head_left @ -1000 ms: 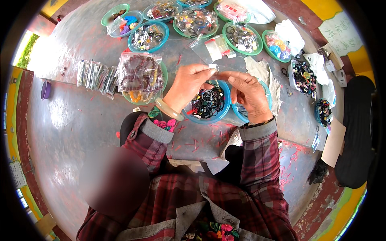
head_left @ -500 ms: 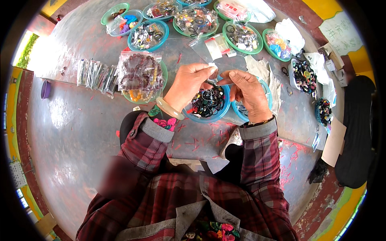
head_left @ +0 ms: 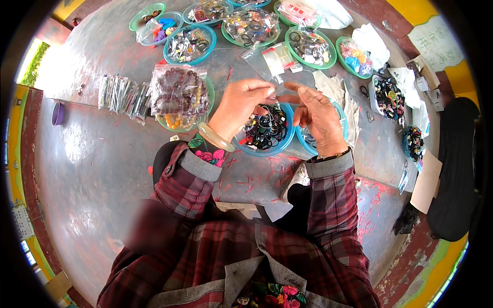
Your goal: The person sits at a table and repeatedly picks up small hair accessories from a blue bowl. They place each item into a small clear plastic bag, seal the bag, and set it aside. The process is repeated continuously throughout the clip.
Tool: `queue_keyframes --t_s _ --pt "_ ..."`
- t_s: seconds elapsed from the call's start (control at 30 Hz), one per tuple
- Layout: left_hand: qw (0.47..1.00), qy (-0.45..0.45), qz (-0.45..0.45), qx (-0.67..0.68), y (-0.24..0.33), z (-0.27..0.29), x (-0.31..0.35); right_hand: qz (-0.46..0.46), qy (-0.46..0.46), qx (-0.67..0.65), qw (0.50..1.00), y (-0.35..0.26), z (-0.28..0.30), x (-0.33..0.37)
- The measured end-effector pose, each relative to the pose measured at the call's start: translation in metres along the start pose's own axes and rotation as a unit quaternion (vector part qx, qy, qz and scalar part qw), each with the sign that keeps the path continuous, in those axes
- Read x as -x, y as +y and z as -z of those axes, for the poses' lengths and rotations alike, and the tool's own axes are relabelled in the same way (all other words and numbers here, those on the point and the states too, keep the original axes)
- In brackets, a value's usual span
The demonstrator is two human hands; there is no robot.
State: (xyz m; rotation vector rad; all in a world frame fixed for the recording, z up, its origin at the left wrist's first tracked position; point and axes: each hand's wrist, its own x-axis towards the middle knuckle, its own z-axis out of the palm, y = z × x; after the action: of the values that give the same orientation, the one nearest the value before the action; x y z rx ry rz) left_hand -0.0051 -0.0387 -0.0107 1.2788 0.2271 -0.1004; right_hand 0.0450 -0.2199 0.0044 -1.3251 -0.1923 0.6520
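Both my hands are raised over a blue bowl [head_left: 267,152] of tangled dark cords with small beads [head_left: 266,132]. My left hand [head_left: 239,107], a pale bangle at its wrist, pinches a small clear plastic bag [head_left: 278,93] between thumb and forefinger. From the other side the bent fingers of my right hand [head_left: 317,114] meet the same bag, its thumb and forefinger close to the edge. The bag is too small and see-through to tell whether anything is in it. Beneath my right hand stands a second blue bowl [head_left: 343,114], partly hidden.
Left of my hands lie bagged bead bracelets [head_left: 179,92] on a green plate, beside a row of thin packets [head_left: 123,97]. Farther back, bowls such as a blue one [head_left: 210,54] hold bagged trinkets. A grey cloth [head_left: 328,84] and a white basket of cords [head_left: 389,100] lie right.
The small white piece at my left fingertips no longer shows there. My right fingers have shifted slightly, and the clear bag between the hands has turned a little.
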Motion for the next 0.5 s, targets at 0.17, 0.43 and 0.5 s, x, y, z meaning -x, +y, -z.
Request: queue_keyframes --t_s 0.17,0.43,0.5 --pt "0.996 0.034 -0.015 -0.084 0.0002 0.0032 -0.0007 -0.007 0.007 -0.022 1.0 0.0004 0.0028 -0.0007" --pt "0.999 0.04 -0.012 -0.018 0.0 0.0016 -0.0014 -0.008 0.001 -0.023 1.0 -0.0003 0.0031 0.0006" --pt "1.0 0.018 -0.006 0.025 -0.0005 0.0016 -0.0014 -0.018 -0.013 -0.018 1.0 -0.0002 0.0023 0.0006"
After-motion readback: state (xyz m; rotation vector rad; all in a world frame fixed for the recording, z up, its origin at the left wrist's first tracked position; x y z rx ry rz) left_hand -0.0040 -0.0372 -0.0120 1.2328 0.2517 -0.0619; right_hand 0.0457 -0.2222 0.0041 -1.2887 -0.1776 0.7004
